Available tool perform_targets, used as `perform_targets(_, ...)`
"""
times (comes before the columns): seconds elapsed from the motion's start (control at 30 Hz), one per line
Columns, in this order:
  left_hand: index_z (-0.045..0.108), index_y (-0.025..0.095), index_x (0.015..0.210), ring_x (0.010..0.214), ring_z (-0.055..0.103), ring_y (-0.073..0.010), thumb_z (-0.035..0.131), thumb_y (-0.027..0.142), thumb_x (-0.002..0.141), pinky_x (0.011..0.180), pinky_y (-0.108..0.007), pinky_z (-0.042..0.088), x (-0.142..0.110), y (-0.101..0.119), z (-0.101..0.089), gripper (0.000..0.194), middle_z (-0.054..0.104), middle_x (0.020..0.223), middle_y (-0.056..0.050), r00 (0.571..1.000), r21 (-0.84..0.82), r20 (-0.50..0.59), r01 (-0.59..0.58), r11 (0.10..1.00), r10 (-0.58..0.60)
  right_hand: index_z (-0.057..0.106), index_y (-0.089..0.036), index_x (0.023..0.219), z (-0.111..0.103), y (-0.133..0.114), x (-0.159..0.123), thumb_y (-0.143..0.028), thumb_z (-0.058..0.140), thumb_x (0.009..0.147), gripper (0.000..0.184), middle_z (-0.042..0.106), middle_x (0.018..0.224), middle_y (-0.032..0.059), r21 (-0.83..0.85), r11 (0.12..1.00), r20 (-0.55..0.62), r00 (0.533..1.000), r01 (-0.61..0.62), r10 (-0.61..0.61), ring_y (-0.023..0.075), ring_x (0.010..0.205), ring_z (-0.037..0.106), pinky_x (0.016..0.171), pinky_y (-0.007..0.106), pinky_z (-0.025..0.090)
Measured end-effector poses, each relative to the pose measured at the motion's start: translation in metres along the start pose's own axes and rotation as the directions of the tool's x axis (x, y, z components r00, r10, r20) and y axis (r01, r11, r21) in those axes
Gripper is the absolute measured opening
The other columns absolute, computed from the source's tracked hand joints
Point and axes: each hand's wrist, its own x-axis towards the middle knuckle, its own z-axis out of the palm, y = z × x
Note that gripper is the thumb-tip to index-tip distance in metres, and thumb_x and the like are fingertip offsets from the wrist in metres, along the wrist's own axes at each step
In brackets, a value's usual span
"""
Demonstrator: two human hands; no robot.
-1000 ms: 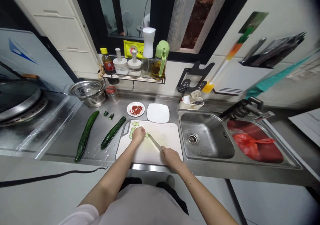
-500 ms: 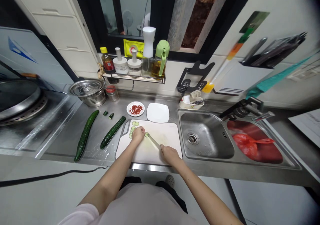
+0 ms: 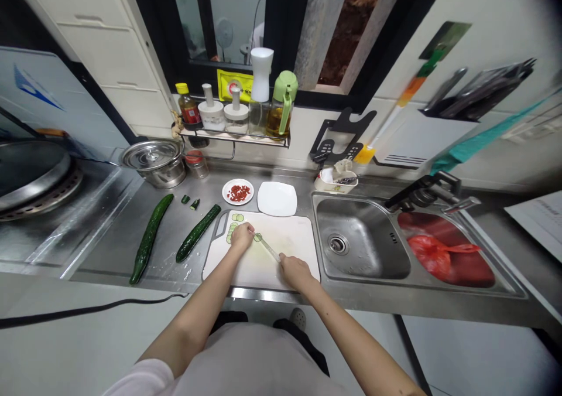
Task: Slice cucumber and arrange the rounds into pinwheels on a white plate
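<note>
My right hand (image 3: 296, 271) is wrapped round the handle of a knife (image 3: 270, 249), whose blade points up and left over the white cutting board (image 3: 281, 276). By the blade's tip a round cucumber slice (image 3: 257, 237) shows. Close to that tip, my left hand (image 3: 242, 236) has its fingers drawn together; what they hold, if anything, is hidden. Several pale cucumber slices (image 3: 237, 217) lie at the board's upper left, partly behind the left hand. Left of the board are a shorter cucumber (image 3: 198, 233) with one end cut and a longer cucumber (image 3: 150, 241).
Behind the board stand a plate of chopped red pieces (image 3: 239, 193) and a white square plate (image 3: 277, 198). Small cucumber ends (image 3: 195, 204) lie near a steel pot (image 3: 154, 161). To the right is a sink (image 3: 362, 238) with a red bag (image 3: 432, 255) in its second basin.
My right hand has shifted slightly left and up, and the knife blade has tilted a little to show more of its side. The left hand stays almost in place.
</note>
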Motion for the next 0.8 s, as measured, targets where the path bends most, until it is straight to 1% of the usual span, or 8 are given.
perform_targets(0.3, 0.069, 0.027, 0.087, 0.091, 0.064, -0.0181, 0.066, 0.027, 0.076, 0.073, -0.025, 0.042, -0.0001, 0.0006, -0.0010, 0.011, 0.073, 0.093, 0.000, 1.000, 0.004, 0.011, 0.003, 1.000, -0.003, 0.053, -0.012, 0.122, -0.0016, -0.0020, 0.0017, -0.010, 0.034, 0.091, 0.036, 0.069, 0.104, 0.0192, 0.010, 1.000, 0.003, 1.000, -0.002, 0.002, 0.0268, 0.102, 0.066, 0.077, 0.033, 0.047)
perform_targets(0.5, 0.069, 0.028, 0.088, 0.094, 0.064, -0.0185, 0.066, 0.028, 0.077, 0.075, -0.025, 0.043, 0.0002, -0.0002, 0.0004, 0.012, 0.073, 0.096, -0.002, 1.000, 0.025, 0.001, 0.000, 1.000, 0.000, 0.054, -0.013, 0.119, 0.0000, -0.0018, 0.0023, -0.013, 0.034, 0.093, 0.033, 0.069, 0.103, 0.0189, 0.020, 1.000, -0.016, 1.000, 0.001, -0.001, 0.0257, 0.102, 0.066, 0.078, 0.033, 0.047)
perform_targets(0.63, 0.069, 0.028, 0.088, 0.095, 0.064, -0.0201, 0.066, 0.029, 0.077, 0.076, -0.027, 0.044, 0.0004, -0.0007, 0.0016, 0.011, 0.072, 0.098, -0.003, 1.000, 0.037, -0.012, -0.002, 0.999, 0.002, 0.054, -0.013, 0.119, -0.0013, -0.0022, 0.0019, -0.012, 0.034, 0.092, 0.034, 0.069, 0.104, 0.0185, 0.019, 1.000, -0.009, 1.000, -0.005, 0.005, 0.0258, 0.102, 0.066, 0.077, 0.033, 0.047)
perform_targets(0.8, 0.069, 0.027, 0.089, 0.095, 0.064, -0.0194, 0.067, 0.029, 0.077, 0.075, -0.026, 0.044, -0.0001, -0.0006, 0.0007, 0.013, 0.073, 0.097, -0.003, 1.000, 0.034, -0.008, -0.003, 0.999, 0.004, 0.054, -0.013, 0.120, -0.0027, -0.0031, 0.0005, -0.008, 0.034, 0.090, 0.037, 0.069, 0.104, 0.0191, 0.030, 1.000, 0.008, 1.000, -0.007, 0.007, 0.0266, 0.103, 0.066, 0.078, 0.034, 0.047)
